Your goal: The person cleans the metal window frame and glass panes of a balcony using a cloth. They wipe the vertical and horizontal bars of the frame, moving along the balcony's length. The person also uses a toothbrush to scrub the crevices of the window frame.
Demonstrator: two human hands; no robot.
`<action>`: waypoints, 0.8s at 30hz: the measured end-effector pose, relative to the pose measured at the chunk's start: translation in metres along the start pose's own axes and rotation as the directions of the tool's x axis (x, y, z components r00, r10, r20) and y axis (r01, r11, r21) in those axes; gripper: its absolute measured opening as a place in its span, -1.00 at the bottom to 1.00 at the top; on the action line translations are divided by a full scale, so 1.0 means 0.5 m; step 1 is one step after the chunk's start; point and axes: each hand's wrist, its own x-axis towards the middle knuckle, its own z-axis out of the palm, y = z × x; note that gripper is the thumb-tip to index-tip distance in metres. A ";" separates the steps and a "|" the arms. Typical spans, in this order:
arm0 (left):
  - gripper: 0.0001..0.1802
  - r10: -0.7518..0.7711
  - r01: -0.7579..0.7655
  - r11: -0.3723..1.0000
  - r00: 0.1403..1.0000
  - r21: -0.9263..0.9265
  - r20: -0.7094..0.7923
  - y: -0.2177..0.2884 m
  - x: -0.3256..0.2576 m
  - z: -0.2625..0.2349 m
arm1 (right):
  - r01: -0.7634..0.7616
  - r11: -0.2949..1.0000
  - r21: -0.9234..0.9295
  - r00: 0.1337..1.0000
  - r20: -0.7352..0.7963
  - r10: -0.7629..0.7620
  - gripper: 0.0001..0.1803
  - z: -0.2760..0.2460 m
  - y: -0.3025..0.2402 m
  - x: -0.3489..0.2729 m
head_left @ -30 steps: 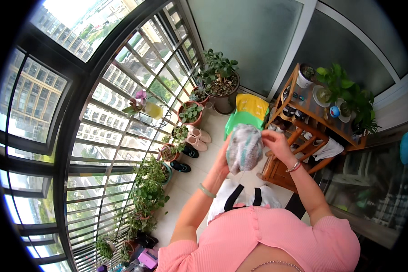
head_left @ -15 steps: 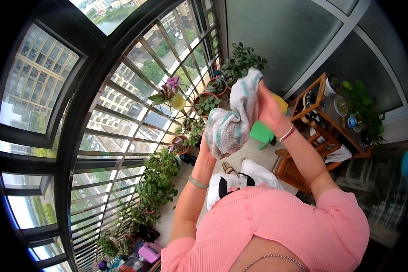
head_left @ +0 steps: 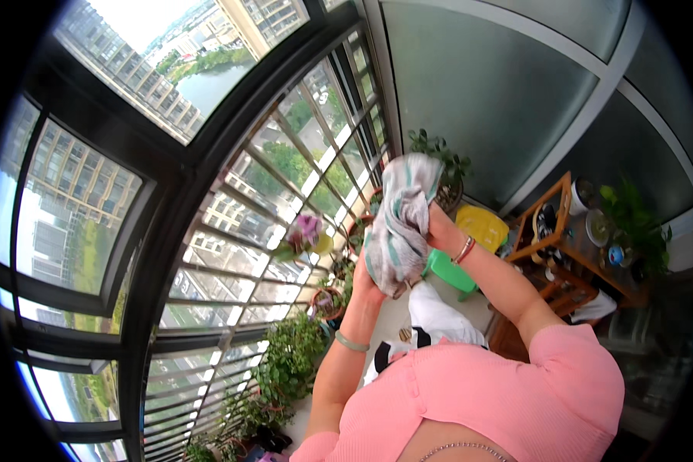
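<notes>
A grey-white cloth with green stripes (head_left: 404, 223) is bunched up between my two hands, held out in front of me. My left hand (head_left: 366, 279) grips its lower left side, the fingers mostly hidden behind the fabric. On the other side my right hand (head_left: 443, 231) is closed on the cloth's right edge, its fingertips covered by the folds. The cloth's upper end flares loosely above my hands, in front of a potted plant (head_left: 448, 165).
Barred windows (head_left: 285, 177) run along my left, with a pink flower (head_left: 308, 227) and leafy plants (head_left: 289, 354) beside them. A green stool (head_left: 450, 271) and a yellow item (head_left: 481, 227) stand beyond my right forearm. A wooden rack (head_left: 543, 223) holds pots at the right.
Both hands with the cloth have come closer together, and the cloth is more gathered. The view has shifted, showing more of the upper window.
</notes>
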 end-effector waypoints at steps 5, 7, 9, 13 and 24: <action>-0.47 0.066 -0.062 0.998 0.984 0.030 -0.163 0.081 0.204 -0.025 | 0.028 0.974 0.225 0.979 0.189 -0.072 -0.66 -0.087 -0.056 0.198; -0.39 -0.010 -0.003 0.998 0.978 -0.066 -0.209 0.093 0.277 0.009 | 0.147 0.989 0.029 0.989 0.030 -0.148 -0.64 -0.109 -0.068 0.287; -0.28 -0.034 0.017 0.996 0.982 -0.092 -0.187 0.114 0.322 0.076 | 0.288 0.800 -0.527 0.929 -0.048 -0.366 -0.65 -0.126 -0.073 0.376; -0.22 -0.046 0.041 0.996 0.998 -0.080 -0.054 0.174 0.437 0.154 | 0.151 -0.740 -0.656 0.694 0.603 -0.394 -0.65 -0.191 -0.121 0.560; -0.33 0.036 -0.037 0.999 0.998 0.027 0.045 0.349 0.740 0.371 | 0.349 -0.358 -0.866 0.735 0.490 -0.468 -0.50 -0.123 -0.377 0.957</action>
